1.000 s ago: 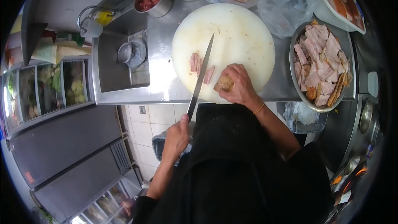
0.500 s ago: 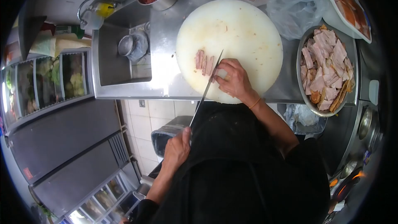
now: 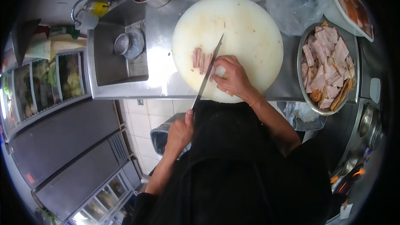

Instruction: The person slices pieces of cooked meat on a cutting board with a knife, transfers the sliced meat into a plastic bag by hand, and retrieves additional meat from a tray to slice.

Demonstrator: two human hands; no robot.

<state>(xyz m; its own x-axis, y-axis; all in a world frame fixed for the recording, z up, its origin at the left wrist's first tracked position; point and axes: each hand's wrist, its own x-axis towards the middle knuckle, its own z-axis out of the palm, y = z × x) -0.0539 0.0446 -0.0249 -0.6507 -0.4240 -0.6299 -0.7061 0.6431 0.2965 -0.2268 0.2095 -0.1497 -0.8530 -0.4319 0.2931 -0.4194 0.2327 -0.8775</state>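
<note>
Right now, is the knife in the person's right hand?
No, the left hand grips the knife, while the right hand is beside it, over the round board.

Black cloth garment, loose, matte [image 3: 233, 175], covers torso; faint lengthwise lines on front, seams or creases, can't tell which. Black fabric left sleeve [image 3: 143, 203], black fabric right sleeve [image 3: 310, 154], right one ending around elbow. Forearms bare. Thin orange-yellow wristband [image 3: 255, 101], cord-like, on right wrist. Left hand [image 3: 180, 133], right hand [image 3: 231, 77] both bare.
</note>
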